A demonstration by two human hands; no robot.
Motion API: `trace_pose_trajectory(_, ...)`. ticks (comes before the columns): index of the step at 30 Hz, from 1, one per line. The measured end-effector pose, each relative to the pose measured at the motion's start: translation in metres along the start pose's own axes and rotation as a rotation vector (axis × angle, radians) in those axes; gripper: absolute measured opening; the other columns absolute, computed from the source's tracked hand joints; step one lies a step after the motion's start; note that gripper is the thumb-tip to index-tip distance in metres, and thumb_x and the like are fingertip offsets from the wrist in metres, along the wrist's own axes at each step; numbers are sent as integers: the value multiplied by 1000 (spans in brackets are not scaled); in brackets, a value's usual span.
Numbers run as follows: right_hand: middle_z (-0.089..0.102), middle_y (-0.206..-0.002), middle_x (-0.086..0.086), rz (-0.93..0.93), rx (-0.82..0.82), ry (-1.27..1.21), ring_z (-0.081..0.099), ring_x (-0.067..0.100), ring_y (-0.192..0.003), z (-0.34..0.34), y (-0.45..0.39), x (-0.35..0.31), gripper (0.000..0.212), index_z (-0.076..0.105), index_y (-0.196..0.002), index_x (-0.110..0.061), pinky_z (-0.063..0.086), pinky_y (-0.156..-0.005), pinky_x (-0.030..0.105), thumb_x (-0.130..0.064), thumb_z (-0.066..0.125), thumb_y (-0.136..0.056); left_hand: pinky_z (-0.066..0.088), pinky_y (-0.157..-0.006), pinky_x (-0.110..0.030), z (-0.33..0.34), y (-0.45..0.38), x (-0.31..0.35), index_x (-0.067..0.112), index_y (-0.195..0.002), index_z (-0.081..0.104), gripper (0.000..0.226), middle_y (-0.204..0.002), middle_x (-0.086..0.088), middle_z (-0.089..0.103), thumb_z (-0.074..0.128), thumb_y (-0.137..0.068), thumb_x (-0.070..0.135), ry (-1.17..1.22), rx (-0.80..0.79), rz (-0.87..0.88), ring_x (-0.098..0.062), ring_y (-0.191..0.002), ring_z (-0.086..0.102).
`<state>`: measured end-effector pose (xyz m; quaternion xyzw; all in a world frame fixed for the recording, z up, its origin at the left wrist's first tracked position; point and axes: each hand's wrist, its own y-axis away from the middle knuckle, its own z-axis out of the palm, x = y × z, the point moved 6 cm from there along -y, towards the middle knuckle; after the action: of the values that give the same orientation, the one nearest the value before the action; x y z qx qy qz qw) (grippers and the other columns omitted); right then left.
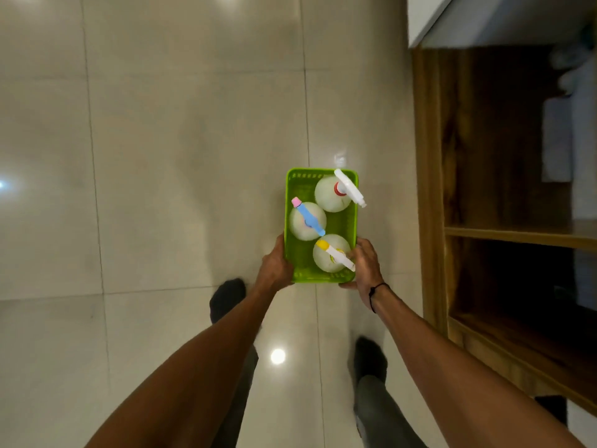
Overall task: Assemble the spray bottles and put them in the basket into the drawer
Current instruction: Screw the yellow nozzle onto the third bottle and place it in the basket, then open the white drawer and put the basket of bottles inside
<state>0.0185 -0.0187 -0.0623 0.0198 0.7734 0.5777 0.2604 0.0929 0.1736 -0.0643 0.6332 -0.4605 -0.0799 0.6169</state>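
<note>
Head view, looking straight down at a glossy tiled floor [161, 156] with 2 dark-socked feet at the bottom. The left hand [274, 265] grips the left side of a green basket [298, 189] near its nearer corner, fingers wrapped under the rim. The basket is held above the floor and carries 3 upright spray bottles: one with a blue trigger head and pink nozzle [307, 218] sits against the left wall, one with a yellow nozzle [332, 253] stands nearest the person, and one with a white trigger head and red collar [345, 189] fills the far right corner, its nozzle jutting past the rim. The right hand [365, 266] clasps the basket's right near corner, a dark band around that wrist. Further right stands an open wooden cabinet [429, 156] with a shelf [517, 236] across its dark interior.
</note>
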Motion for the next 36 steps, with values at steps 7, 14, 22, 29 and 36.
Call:
trace_pose_trajectory(7, 61, -139, 12, -10, 24, -87, 63, 47, -122, -22, -1, -87, 32, 57, -131, -28, 57, -82, 59, -26, 42, -103, 65, -81, -60, -21, -1, 92, 30, -165, 24, 98, -136, -25, 60, 45, -69, 36, 37, -27, 42, -50, -112, 68)
trace_pose_trajectory(14, 59, -138, 20, -54, 22, -71, 60, 47, -125, -41, -73, -149, 30, 60, -127, -23, 53, -91, 75, -23, 44, -102, 66, -80, -58, -7, -59, 147, 33, -163, 27, 97, -138, -22, 58, 47, -68, 36, 98, 6, 3, -47, -115, 66)
trace_pose_trajectory(22, 50, -140, 10, -20, 1, 40, 53, 35, -117, -58, -147, -172, 27, 56, -128, -22, 55, -87, 64, -31, 43, -105, 65, -80, -61, 26, -132, 154, 35, -164, 24, 80, -138, -25, 56, 45, -95, 3, 141, 52, -39, -51, -113, 65)
trace_pose_trajectory(29, 52, -141, 10, 32, -48, 105, 55, 39, -127, -62, -176, -172, 25, 56, -121, -30, 56, -89, 63, -43, 41, -105, 65, -77, -53, 36, -166, 147, 37, -165, 22, 75, -137, -27, 54, 45, -100, 6, 70, 67, -77, -51, -114, 64)
trace_pose_trajectory(36, 45, -162, 4, -16, 11, 245, 44, 30, -149, -75, -187, -190, 66, 43, -157, -24, 37, -122, 58, -62, 27, -106, 58, -98, -47, 29, -172, 148, 31, -168, 6, 88, -143, -26, 60, 56, -100, 7, -54, -39, -52, -43, -127, 62)
